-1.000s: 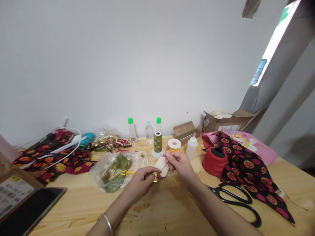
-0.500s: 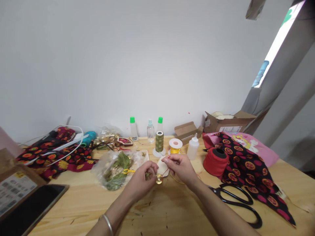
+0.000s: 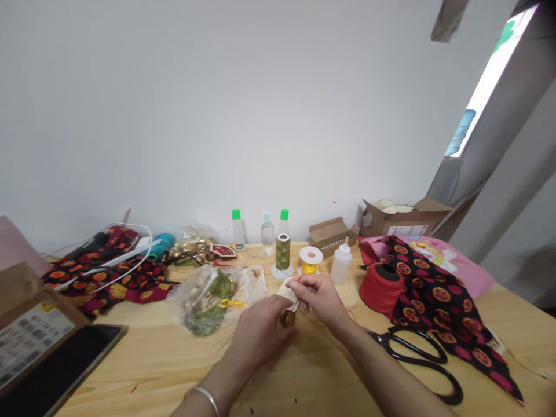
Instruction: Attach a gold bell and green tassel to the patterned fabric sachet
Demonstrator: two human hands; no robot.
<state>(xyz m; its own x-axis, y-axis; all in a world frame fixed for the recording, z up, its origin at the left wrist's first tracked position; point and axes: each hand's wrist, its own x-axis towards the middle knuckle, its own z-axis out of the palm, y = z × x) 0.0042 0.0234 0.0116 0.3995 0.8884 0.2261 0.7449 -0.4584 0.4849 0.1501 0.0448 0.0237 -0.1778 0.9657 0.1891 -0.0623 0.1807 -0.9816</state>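
Observation:
My left hand (image 3: 260,333) is closed around a small gold bell (image 3: 287,318), pinching it just above the wooden table (image 3: 143,365). My right hand (image 3: 319,298) pinches a thin red thread (image 3: 296,301) that runs down to the bell. The two hands almost touch. Behind them lies a pale card tag (image 3: 288,286). A yellow ribbon spool (image 3: 311,259) and an olive thread cone (image 3: 282,253) stand just beyond my right hand.
A clear bag of green tassels (image 3: 208,295) lies left of my hands. Black scissors (image 3: 423,359), a red thread cone (image 3: 381,285) and patterned fabric (image 3: 443,301) sit right. Small bottles (image 3: 267,233) line the wall. A black tablet (image 3: 61,368) and cardboard box (image 3: 26,321) are at left.
My left hand has slid right and turned over the bell, covering more of it. My right hand has dropped closer to it, shortening the thread between them.

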